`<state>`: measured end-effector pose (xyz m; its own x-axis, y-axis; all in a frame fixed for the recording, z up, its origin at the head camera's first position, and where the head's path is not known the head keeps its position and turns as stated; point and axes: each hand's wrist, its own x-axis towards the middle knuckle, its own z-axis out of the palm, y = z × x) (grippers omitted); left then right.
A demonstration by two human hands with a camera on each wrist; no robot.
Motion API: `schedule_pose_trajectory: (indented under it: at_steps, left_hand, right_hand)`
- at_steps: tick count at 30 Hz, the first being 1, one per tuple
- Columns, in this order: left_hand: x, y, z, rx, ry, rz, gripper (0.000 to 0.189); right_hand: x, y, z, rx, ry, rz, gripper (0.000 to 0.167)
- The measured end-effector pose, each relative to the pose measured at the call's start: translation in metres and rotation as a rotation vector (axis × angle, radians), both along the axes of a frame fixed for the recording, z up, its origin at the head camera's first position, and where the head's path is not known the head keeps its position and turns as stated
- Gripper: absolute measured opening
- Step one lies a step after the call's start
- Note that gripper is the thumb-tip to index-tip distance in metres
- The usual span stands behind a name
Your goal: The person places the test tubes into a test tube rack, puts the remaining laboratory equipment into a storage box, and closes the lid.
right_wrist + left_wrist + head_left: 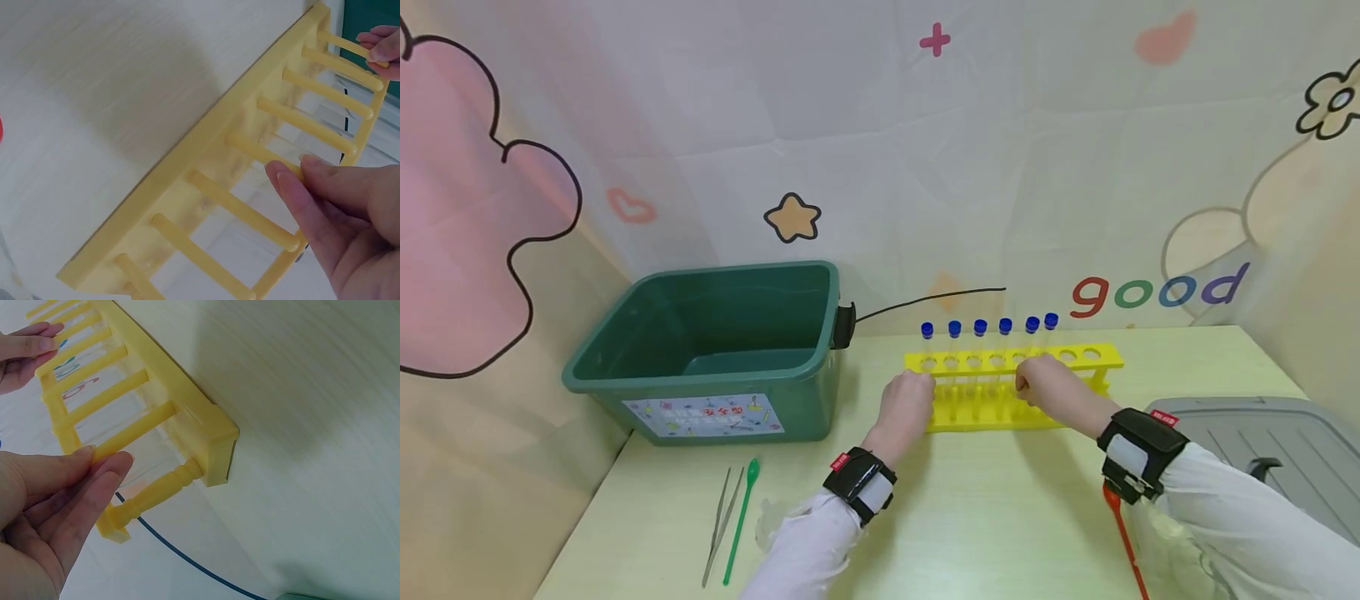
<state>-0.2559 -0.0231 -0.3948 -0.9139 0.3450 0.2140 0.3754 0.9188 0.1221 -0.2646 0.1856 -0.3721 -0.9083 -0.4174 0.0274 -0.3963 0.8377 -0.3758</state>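
Fingertips [117, 467] of the left hand [901, 412] pinched a slim yellow peg [140, 428] near the left end of the yellow plastic test-tube rack [992, 419], while the right hand [1060, 390] nipped a second peg [251, 147] nearer its middle. Six clear, blue-capped tubes [981, 329] stood in the rack on the pale tabletop [977, 517]. Gripping the rack seemed the step in hand; shifting it would probably call for an even two-handed hold. Both white-sleeved arms [820, 542] reached forward, slanting inward.
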Motion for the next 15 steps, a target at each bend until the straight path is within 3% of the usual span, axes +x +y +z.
schedule_pose_trajectory:
  at_steps: [9, 15]
  left_hand:
    - [0.000, 0.001, 0.001, 0.020, 0.001, 0.017, 0.015]
    - [0.012, -0.001, 0.012, 0.038, 0.061, -0.007, 0.011]
  right_hand:
    - [-0.014, -0.003, 0.001, 0.010, -0.018, -0.052, 0.003]
    - [-0.020, 0.002, 0.001, 0.107, -0.027, -0.105, 0.009]
